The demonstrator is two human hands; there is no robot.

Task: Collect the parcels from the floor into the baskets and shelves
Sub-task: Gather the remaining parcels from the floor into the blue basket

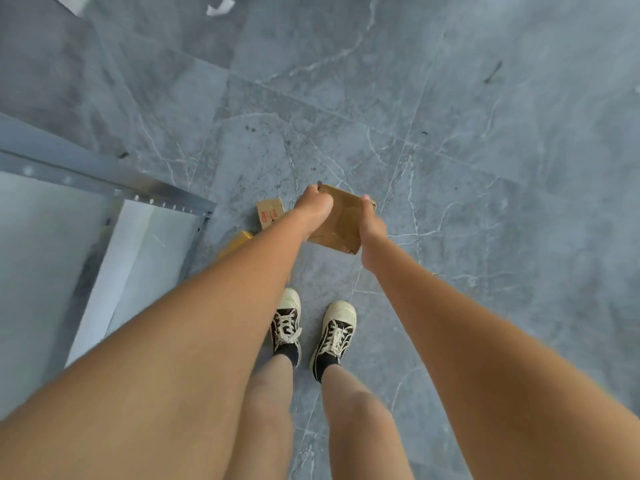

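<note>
The brown parcel was gripped at both sides by the left hand and right hand; it was best kept level and lifted slowly.

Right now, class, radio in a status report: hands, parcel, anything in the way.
Left hand and right hand both grip the brown parcel. Small box and yellow parcel lie beside the shelf frame. Nothing blocking.
</note>
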